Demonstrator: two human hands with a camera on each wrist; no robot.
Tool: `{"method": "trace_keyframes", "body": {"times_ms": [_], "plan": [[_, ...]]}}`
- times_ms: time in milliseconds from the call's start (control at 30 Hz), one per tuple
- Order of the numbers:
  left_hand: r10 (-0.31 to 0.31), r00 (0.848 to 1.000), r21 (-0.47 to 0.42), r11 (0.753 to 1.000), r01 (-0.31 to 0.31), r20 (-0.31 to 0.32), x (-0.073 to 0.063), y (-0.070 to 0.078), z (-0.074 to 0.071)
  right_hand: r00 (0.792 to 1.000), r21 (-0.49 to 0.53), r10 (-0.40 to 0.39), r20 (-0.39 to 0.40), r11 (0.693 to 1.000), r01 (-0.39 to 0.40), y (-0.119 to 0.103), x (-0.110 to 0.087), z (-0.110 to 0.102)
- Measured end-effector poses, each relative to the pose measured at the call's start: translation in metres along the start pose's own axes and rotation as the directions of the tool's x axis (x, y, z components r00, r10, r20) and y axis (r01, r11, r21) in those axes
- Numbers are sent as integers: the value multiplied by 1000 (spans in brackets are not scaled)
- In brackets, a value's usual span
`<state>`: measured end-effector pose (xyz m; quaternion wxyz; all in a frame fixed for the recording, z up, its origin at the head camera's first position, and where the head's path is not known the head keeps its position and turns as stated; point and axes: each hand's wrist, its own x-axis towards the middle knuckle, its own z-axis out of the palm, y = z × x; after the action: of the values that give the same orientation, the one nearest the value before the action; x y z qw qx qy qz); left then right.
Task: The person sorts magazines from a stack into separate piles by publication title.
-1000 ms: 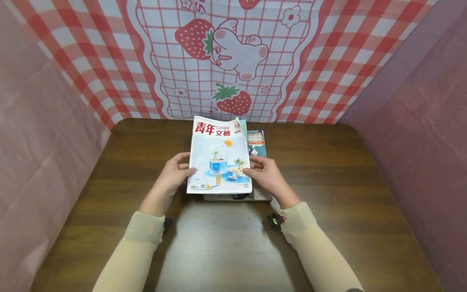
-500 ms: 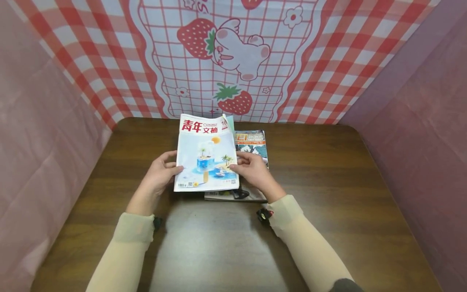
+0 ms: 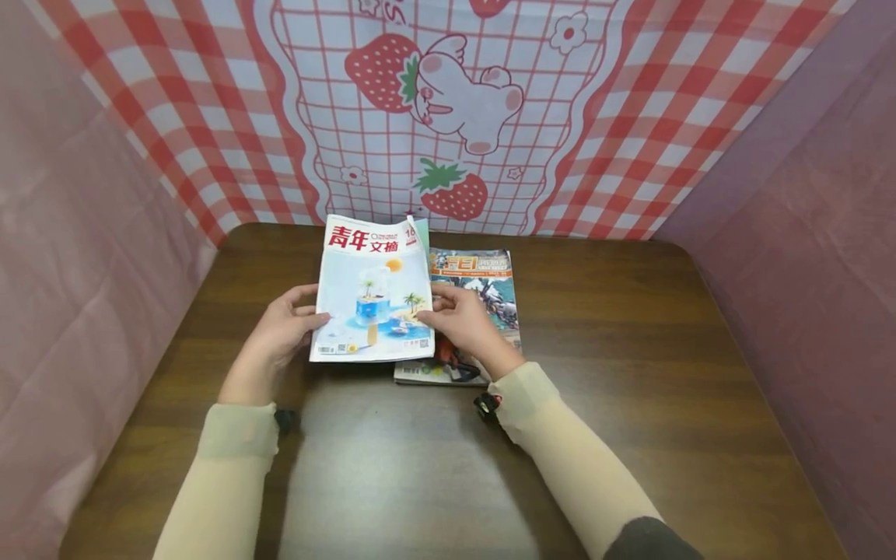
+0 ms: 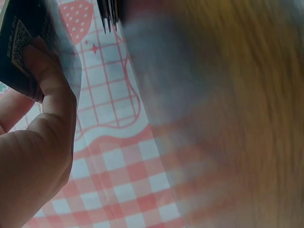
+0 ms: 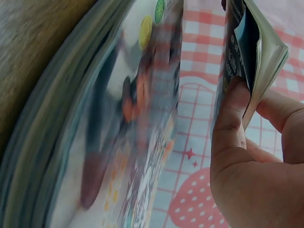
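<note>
White and blue, a magazine [image 3: 367, 284] is held up by two hands in the head view. The left hand [image 3: 283, 327] pinches its left edge and the right hand [image 3: 462, 317] pinches its right edge, with both thumbs on top. The cover has big red writing at the far end, a round orange sun, little palm trees and an ice lolly with blue water in it. Some pale green paper [image 3: 422, 232] pokes out at the far right corner. To the right and lower down, a second magazine [image 3: 502, 299] lies on the brown table [image 3: 616, 373], and the first one hides part of its left side. Pale yellow sleeves [image 3: 560, 443] cover the arms. At the far side hangs a red and white cloth [image 3: 448, 93] with strawberries and a white animal on it.

In the left wrist view, the left hand grips a corner of the held magazine. Its dark back shows, with a square code on it. The right side is too blurry to make out well.

In the right wrist view, the right hand squeezes the edge of the held magazine, and its pages are a little spread. A gap lies between it and the second magazine, where thick layers of paper show.
</note>
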<state>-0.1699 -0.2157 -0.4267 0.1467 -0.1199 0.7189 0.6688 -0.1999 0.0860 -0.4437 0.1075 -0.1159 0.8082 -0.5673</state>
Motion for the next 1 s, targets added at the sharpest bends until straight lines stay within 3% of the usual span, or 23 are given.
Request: {"method": "trace_keyframes", "body": {"times_ms": [167,400,667,1000], "plan": [[-23,1000,21,1000,23,5,-1,1,-16,1000,3,-3,18,1000,3,-6,6,12],[-10,1000,45,999,10,11,2,1,-30,1000,-85,1,21,996,1,-11,16,27],[-44,999,104,993,47,-30,4,1,-49,999,-135,12,39,991,-7,-19,28,45],[-35,998,177,983,44,-49,4,-3,-71,998,-193,4,61,981,8,-26,41,73]]}}
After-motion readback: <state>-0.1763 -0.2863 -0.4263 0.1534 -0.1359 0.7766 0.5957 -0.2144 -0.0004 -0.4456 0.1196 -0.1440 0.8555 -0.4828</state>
